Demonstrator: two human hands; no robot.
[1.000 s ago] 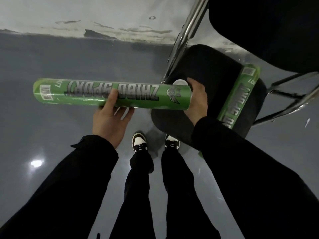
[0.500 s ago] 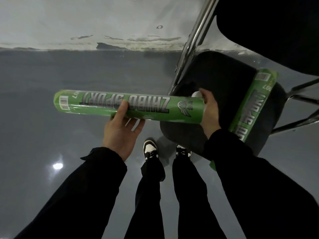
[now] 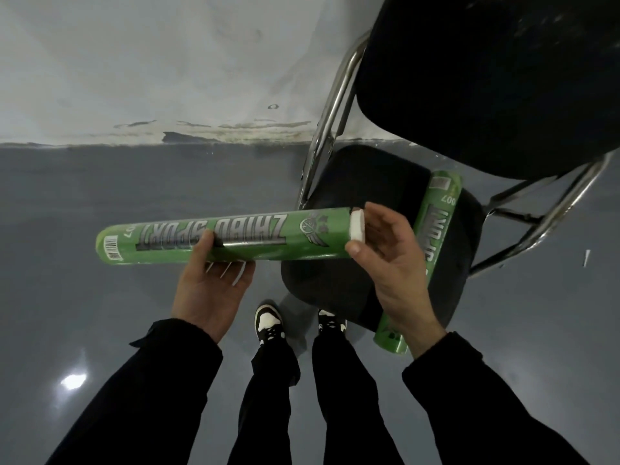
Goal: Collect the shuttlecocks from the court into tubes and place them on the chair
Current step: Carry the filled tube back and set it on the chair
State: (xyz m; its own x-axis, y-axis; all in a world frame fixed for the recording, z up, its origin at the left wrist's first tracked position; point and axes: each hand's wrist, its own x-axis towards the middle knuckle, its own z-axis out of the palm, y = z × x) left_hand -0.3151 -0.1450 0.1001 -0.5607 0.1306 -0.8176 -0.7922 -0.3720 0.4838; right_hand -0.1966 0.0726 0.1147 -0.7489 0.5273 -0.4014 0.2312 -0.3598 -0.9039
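Lying almost level in the air, the green tube stretched crosswise in front of the person, its barcoded end out to the left and its white cap at the right. The left hand gripped it from underneath near the middle, thumb curled up over the printed lettering and the other fingers wrapped round the far underside. The right hand was at the capped end, fingers loosely bent round the white cap with the thumb tip just below it; whether they were pressing the cap or only touching it, I could not tell. That end of the tube hung over the front edge of the black chair, above the seat and not resting on it.

A second green tube lay on the seat just beyond the right hand, running from the back of the seat toward the front, its near end sticking out past the seat edge and partly hidden by the right wrist. The chair's dark backrest filled the upper right, carried on shiny metal tubing.

Below the hands, the person's black sleeves and trousers ran down to a pair of black-and-white shoes planted on the glossy grey floor, close to the chair. A scuffed white wall met the floor beyond the tube.
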